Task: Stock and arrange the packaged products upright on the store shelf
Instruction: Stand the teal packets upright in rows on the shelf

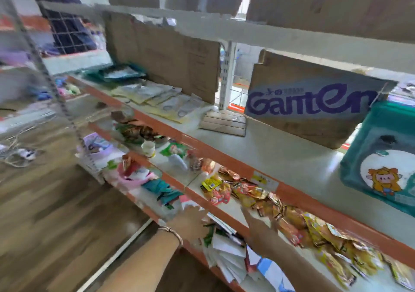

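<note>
**Hands at the middle shelf, packets lying in a loose heap**

The snack packets (289,220) are small glossy pouches in yellow, orange and red. They lie flat and overlapping on the middle shelf (202,202), running from the centre of the view towards 4 o'clock. None of them stands upright, and blur hides their print.

The right hand (260,231), at 5 o'clock, has its fingers straight and spread, pointing into the heap. Whether the tips touch a packet cannot be told. The left hand (190,222), just at its 9 o'clock, wears a bracelet (170,232). Its fingers are stretched out, holding nothing, over white and green paper packs (224,249) on the shelf below.

On the upper shelf (280,157) a teal pack (381,157) with a cartoon animal stands at 3 o'clock. A cardboard sheet (314,105) printed "Ganten" leans behind it at 1 o'clock. Pale flat packets (157,98) lie spread at 11 o'clock.
</note>
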`<action>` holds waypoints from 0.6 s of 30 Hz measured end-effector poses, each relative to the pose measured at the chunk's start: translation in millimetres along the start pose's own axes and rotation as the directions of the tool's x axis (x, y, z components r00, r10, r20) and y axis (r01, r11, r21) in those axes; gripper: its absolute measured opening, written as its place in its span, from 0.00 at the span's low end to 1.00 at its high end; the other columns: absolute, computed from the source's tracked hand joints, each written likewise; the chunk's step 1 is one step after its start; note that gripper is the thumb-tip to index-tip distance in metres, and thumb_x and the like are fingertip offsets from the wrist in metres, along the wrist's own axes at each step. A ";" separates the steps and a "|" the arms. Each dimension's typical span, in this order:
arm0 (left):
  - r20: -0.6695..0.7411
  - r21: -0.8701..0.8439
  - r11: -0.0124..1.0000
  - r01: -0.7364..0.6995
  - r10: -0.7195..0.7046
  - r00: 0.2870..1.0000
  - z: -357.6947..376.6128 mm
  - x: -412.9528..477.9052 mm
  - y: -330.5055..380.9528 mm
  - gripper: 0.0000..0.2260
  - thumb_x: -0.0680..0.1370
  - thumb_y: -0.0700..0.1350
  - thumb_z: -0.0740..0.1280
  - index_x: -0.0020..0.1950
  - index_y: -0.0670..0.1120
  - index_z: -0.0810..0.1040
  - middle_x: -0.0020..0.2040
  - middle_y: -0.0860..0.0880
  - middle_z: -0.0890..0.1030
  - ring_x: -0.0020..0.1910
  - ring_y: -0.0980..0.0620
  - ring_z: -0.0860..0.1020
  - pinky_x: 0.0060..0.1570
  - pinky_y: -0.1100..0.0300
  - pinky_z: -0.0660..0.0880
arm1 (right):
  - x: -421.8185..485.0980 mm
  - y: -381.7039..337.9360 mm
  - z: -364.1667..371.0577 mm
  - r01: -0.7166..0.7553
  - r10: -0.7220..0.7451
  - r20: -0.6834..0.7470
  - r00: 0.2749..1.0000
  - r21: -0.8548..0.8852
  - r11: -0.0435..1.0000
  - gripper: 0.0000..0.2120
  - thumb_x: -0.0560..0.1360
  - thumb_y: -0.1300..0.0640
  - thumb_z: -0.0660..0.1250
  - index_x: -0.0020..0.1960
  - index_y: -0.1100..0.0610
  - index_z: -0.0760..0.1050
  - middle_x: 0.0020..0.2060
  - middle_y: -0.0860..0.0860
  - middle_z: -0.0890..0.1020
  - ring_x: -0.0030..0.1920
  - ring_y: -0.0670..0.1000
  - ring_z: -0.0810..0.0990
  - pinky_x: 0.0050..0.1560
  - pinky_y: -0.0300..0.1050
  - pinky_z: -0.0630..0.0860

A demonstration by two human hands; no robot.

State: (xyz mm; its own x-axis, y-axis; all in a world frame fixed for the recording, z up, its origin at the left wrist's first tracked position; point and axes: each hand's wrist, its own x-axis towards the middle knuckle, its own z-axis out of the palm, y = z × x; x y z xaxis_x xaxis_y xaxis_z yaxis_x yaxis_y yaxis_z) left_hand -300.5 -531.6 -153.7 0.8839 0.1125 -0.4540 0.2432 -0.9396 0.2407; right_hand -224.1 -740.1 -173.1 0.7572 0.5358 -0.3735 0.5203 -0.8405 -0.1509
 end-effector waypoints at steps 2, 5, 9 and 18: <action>0.131 -0.119 0.988 0.103 -0.088 0.987 -7.8 -21.1 -41.0 0.20 0.78 0.49 0.62 0.69 0.46 0.69 0.69 0.45 0.71 0.66 0.44 0.70 0.63 0.53 0.67 | 13.7 -36.8 -9.6 0.050 -0.065 0.313 0.948 0.054 0.997 0.31 0.78 0.50 0.57 0.77 0.51 0.46 0.66 0.52 0.72 0.64 0.53 0.72 0.67 0.48 0.60; 0.195 -0.092 0.976 0.198 -0.177 0.965 -23.8 -48.5 -92.6 0.22 0.78 0.55 0.61 0.69 0.48 0.69 0.69 0.47 0.71 0.62 0.49 0.72 0.54 0.59 0.70 | 34.3 -87.7 -32.6 0.183 -0.143 0.457 0.878 -0.043 0.982 0.24 0.79 0.48 0.57 0.73 0.56 0.62 0.68 0.55 0.70 0.65 0.56 0.71 0.59 0.44 0.69; 0.129 -0.147 0.950 0.276 -0.258 0.958 -53.2 -59.6 -141.1 0.18 0.79 0.51 0.60 0.67 0.45 0.72 0.66 0.48 0.74 0.64 0.47 0.72 0.59 0.58 0.67 | 77.4 -140.2 -60.0 0.284 -0.246 0.369 0.896 -0.052 0.957 0.25 0.80 0.47 0.56 0.73 0.57 0.62 0.70 0.55 0.68 0.68 0.56 0.68 0.65 0.46 0.65; -0.192 -0.291 0.924 0.250 -0.312 0.930 -156.9 2.3 -230.6 0.15 0.78 0.48 0.61 0.62 0.43 0.74 0.61 0.45 0.76 0.57 0.46 0.75 0.54 0.57 0.70 | 219.8 -245.1 -152.2 0.437 -0.423 0.187 0.886 -0.037 0.899 0.23 0.79 0.49 0.58 0.72 0.54 0.63 0.69 0.53 0.69 0.67 0.53 0.69 0.68 0.47 0.65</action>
State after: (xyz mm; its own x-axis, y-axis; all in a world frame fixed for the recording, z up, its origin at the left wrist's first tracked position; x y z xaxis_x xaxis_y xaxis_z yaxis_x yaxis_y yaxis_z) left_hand -291.9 -264.0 -75.7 0.8231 0.4602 -0.3327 0.5617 -0.7458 0.3582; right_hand -125.1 -404.2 -78.9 0.3772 0.8160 -0.4381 0.8131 -0.5182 -0.2651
